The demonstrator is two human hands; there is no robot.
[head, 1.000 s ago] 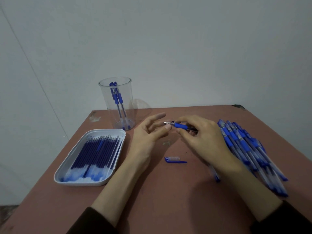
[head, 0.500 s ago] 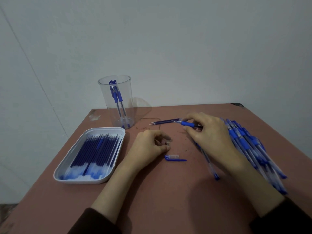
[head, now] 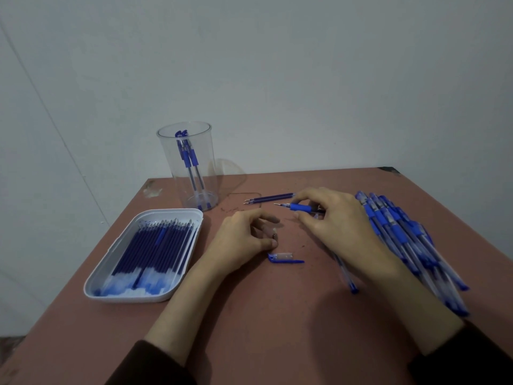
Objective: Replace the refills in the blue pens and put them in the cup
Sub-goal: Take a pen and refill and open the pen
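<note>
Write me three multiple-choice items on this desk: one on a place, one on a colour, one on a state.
1. The tray of refills lies: A right of the right hand; B left of the left hand; C between the hands.
2. The tray is: A red; B black; C white.
3. The right hand: A grips a pen; B lies flat and empty; C rests on the tray.
Key: 1 B, the tray sits by the table's left edge; 2 C, its rim and walls are white; 3 A, its fingers curl round the blue-gripped pen.
</note>
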